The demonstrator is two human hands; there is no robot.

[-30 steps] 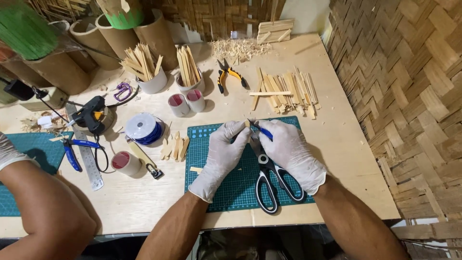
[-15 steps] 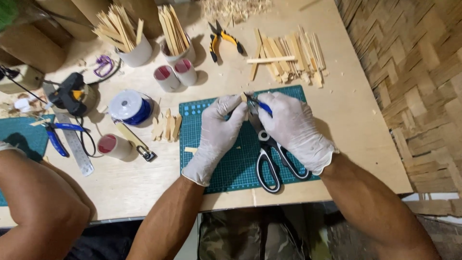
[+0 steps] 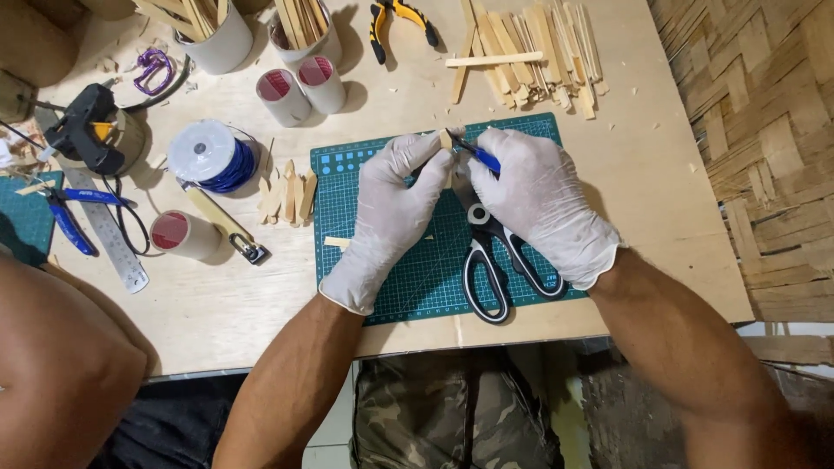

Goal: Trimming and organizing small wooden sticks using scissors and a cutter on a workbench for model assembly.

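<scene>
**Gloved hands meet over a small wood piece at the top of the cutting mat**

Both hands wear white gloves and meet just above the middle of the frame. The left hand (image 3: pixel 391 213) pinches a small pale wood piece (image 3: pixel 446 139) between its fingertips, grip closed on it; most of the piece is hidden by the glove. The right hand (image 3: pixel 539 200) is closed around a blue-handled tool (image 3: pixel 480 156), its tip touching the wood piece. The tip is too small to make out, and the handle's far end is buried in the palm.

Beneath them lies a green cutting mat (image 3: pixel 365 174) on the bench (image 3: pixel 660 208). Black scissors (image 3: pixel 495 269) rest on the mat, their blades hidden under the right hand. A bare knee at lower left is cut off by the frame edge. Cups of wood sticks (image 3: pixel 300 22) at the top are cropped.
</scene>
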